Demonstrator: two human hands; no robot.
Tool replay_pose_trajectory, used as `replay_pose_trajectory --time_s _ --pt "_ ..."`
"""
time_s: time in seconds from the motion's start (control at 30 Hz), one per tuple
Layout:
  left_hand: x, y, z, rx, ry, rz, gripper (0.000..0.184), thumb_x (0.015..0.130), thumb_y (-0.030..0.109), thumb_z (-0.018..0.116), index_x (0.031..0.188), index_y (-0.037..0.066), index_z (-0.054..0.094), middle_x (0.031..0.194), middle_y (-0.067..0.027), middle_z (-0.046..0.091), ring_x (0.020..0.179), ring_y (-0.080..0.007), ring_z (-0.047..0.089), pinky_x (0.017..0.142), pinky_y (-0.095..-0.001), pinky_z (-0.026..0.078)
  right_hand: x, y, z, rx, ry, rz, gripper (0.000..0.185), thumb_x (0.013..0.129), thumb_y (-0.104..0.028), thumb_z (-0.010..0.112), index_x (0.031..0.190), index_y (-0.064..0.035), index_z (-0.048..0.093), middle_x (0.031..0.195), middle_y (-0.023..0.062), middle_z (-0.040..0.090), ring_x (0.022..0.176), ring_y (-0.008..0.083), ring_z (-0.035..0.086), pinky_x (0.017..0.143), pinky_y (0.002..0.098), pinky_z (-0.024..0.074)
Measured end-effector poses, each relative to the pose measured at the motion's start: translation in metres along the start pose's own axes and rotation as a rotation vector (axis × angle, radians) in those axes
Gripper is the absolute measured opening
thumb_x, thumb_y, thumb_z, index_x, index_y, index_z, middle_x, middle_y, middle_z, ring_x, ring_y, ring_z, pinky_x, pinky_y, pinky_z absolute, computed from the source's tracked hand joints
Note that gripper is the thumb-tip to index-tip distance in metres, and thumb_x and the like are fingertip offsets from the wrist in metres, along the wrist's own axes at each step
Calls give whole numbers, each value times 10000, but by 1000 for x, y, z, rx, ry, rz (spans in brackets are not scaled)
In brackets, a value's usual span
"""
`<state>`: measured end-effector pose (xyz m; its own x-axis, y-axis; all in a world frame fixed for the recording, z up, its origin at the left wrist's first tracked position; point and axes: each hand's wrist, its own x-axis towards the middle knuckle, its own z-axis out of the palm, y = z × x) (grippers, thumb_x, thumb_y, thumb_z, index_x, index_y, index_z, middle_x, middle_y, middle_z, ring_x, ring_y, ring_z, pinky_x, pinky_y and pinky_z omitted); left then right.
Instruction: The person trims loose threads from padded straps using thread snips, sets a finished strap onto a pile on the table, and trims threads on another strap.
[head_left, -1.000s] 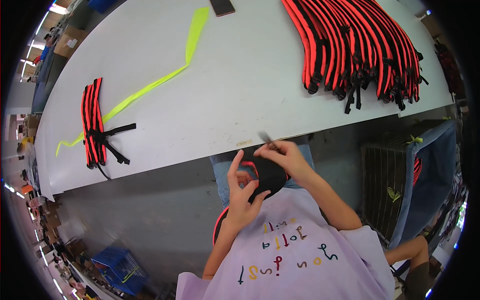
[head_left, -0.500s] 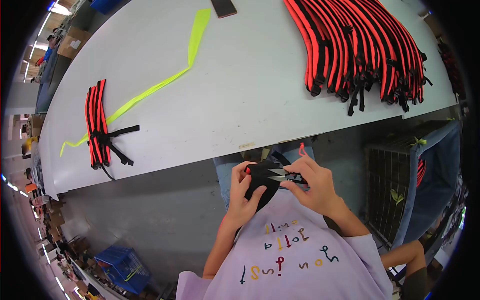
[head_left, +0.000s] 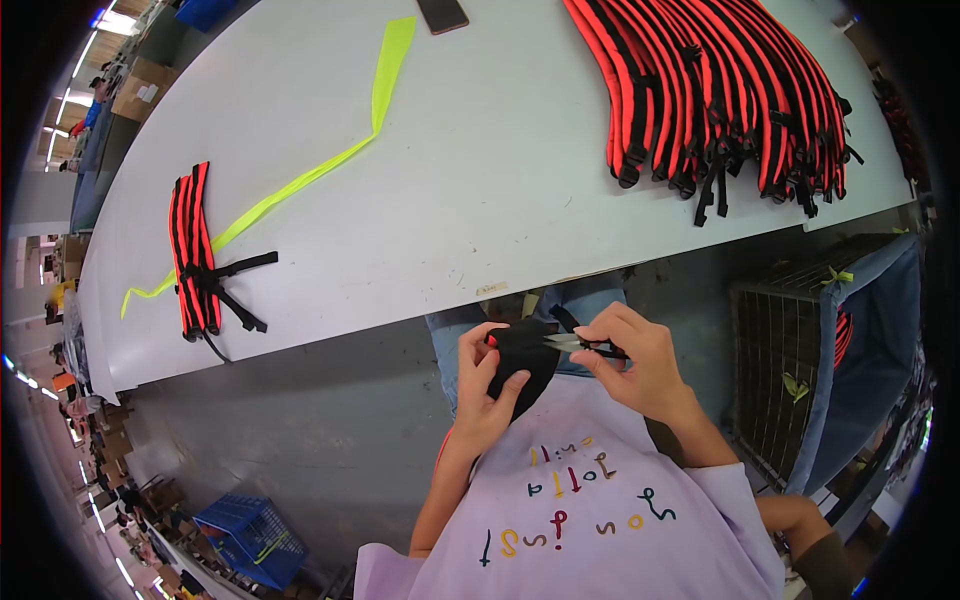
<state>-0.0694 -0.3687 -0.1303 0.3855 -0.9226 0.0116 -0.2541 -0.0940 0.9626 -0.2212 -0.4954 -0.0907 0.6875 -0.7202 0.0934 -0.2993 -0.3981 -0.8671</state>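
My left hand (head_left: pixel 483 390) is closed on a black fabric piece (head_left: pixel 528 358), with a bit of red showing by the fingers. The fabric is held up in front of my lap, off the table. In my right hand (head_left: pixel 645 365) is a pair of small thread snips (head_left: pixel 567 342) with silver blades and dark handles. Their blades point left, and the tips lie at the fabric's right edge. Whether a thread is between the blades is too small to tell.
On the white table (head_left: pixel 450 200) lie a large stack of red-and-black straps (head_left: pixel 710 100), a small strap bundle (head_left: pixel 195 250), a yellow-green ribbon (head_left: pixel 300 183) and a phone (head_left: pixel 442 14). A blue-lined wire cart (head_left: pixel 860 350) stands right. A blue crate (head_left: pixel 250 540) sits lower left.
The snips have drawn back slightly to the right, and their blades are closer together. The red loop above my right hand no longer shows. My left hand keeps its hold on the fabric.
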Motion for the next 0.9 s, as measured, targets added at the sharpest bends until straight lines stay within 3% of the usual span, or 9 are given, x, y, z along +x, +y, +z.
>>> replay_pose_trajectory --time_s 0.23,0.43,0.53,0.57,0.67,0.77,0.9 --pt "1 0 -1 -4 -1 23 231 774 30 634 952 -77 532 1189 -139 414 835 -184 428 770 -288 395 5 -1 -1 -134 -56 -147 179 731 -128 713 849 -41 610 709 41 549 536 156 543 445 244 407" --pt "0 -4 -1 -1 22 24 216 784 55 635 912 -80 526 1205 -151 414 832 -194 425 766 -294 395 3 6 -2 142 13 175 154 787 -99 673 890 -22 588 723 10 554 595 60 526 512 210 406" --pt "2 -4 -1 -8 4 33 219 792 70 632 897 -84 517 1233 -151 400 835 -204 424 771 -303 397 1 19 11 465 91 288 198 821 -107 647 977 -21 561 749 2 556 640 34 509 543 187 406" --pt "3 -5 0 -50 -12 15 221 794 76 631 903 -84 522 1253 -150 390 846 -207 427 772 -306 398 0 23 14 611 -8 385 256 831 -110 640 1047 -28 528 767 6 565 664 40 517 585 184 421" --pt "5 -8 5 -127 -29 -7 227 800 93 625 920 -81 541 1313 -146 359 883 -211 438 780 -312 401 8 9 29 680 -112 491 247 834 -104 636 1046 -35 529 772 7 567 690 33 516 608 180 418" --pt "2 -12 4 -182 17 -38 238 801 113 620 957 -61 576 1379 -145 315 936 -206 447 813 -311 407 13 8 34 675 -19 441 230 841 -99 628 1042 -40 533 759 -11 573 678 17 502 602 162 390" --pt "-9 -26 -8 -47 -117 -114 223 792 118 634 928 -52 586 1389 -146 308 928 -207 446 805 -303 406 25 11 27 656 24 456 221 837 -96 633 1031 -39 544 735 -31 557 654 -1 462 569 157 343"
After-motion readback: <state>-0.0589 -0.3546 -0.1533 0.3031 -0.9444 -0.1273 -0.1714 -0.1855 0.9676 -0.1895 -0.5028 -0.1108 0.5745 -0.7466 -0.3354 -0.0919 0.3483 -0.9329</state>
